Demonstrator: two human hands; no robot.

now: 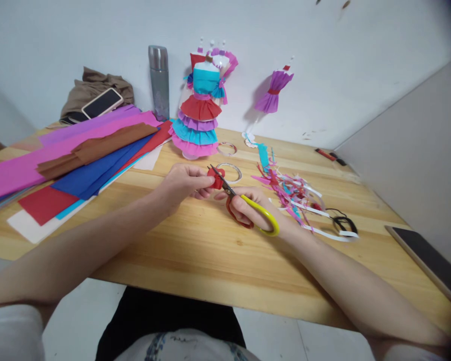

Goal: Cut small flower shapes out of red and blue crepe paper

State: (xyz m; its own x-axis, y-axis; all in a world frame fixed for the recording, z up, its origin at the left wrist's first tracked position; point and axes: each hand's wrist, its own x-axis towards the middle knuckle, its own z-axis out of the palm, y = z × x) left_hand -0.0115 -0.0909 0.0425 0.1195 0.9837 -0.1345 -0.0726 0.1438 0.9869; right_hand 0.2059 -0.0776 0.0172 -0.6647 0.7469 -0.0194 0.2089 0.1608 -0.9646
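Note:
Between the fingertips of my left hand [186, 181] is a small piece of red paper [216, 178], which looks folded or rounded. My right hand [248, 203] grips scissors [257, 213] with one yellow and one red handle loop. Their dark blades lie across the red paper, tips pointing up and left, slightly apart. Both hands are held above the wooden table [195, 250]. Just behind them a roll of tape [233, 172] lies flat, with another tape roll [226, 148] farther back. Some fingers of my right hand are hidden behind the handles.
Stacked coloured paper sheets [86, 168] cover the left side. A small mannequin in a layered paper dress [197, 115] stands behind my hands, beside a grey flask [159, 82]. Paper scraps [285, 188] lie to the right, with a black-screened device [424, 255] near the right edge.

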